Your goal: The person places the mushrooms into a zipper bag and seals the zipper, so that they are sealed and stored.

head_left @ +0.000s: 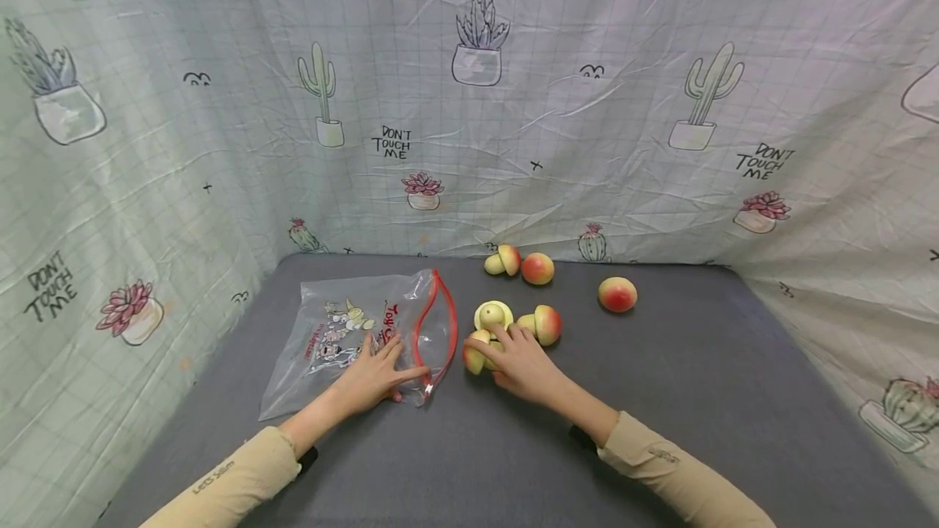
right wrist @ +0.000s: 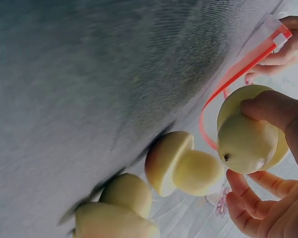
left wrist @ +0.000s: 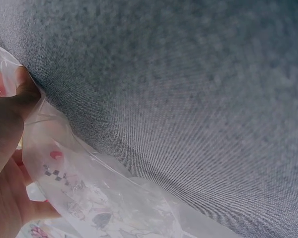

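Observation:
A clear plastic zip bag (head_left: 323, 332) with printed cartoon figures and a red zip edge (head_left: 453, 332) lies flat on the left of the table. My left hand (head_left: 370, 377) rests on it near the opening, fingers spread across the plastic; in the left wrist view the thumb (left wrist: 27, 87) lies along the bag's edge. My right hand (head_left: 524, 365) grips a yellow-and-red mushroom-shaped toy (right wrist: 248, 141) between thumb and fingers, just right of the bag. Close beyond its fingers sit two similar mushroom-shaped toys, one stem-up (head_left: 491, 314) and one on its side (head_left: 546, 324).
Toward the back of the grey table (head_left: 660, 398) lie another mushroom-shaped toy (head_left: 503, 261) and a red-and-yellow rounded piece (head_left: 538, 269). A similar rounded piece (head_left: 618, 294) sits farther right. A curtain (head_left: 557, 129) printed with cacti hangs behind and along both sides.

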The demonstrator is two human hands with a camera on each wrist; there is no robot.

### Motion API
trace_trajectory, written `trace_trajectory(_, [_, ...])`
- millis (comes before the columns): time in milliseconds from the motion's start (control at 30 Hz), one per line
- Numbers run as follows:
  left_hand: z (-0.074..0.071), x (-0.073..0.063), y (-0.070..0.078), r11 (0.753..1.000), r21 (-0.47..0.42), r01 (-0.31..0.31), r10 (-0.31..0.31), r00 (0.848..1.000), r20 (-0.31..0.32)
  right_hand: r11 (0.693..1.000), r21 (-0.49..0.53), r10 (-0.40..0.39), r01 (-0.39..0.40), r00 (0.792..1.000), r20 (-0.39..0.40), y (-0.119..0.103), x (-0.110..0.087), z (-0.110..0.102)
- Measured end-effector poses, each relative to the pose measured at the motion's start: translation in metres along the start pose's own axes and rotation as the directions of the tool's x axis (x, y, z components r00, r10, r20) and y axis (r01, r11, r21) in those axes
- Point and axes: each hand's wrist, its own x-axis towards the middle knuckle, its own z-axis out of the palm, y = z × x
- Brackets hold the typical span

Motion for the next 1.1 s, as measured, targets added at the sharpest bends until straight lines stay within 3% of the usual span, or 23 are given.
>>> trace_trajectory(633, [0.001,0.003,-0.005,0.997,0.062,-0.045,0.045,0.999,0.006,0.996,-0.093,-0.003,-0.002,0.999,-0.049,-0.009,0.031,0.012])
trace_trajectory(1100, [-0.004,0.005,-0.007,0.999,0.026,-0.047,0.047,0.999,0.018,0.986,-0.162,0.017,-0.032,0.996,-0.091,-0.005,0.049,0.020])
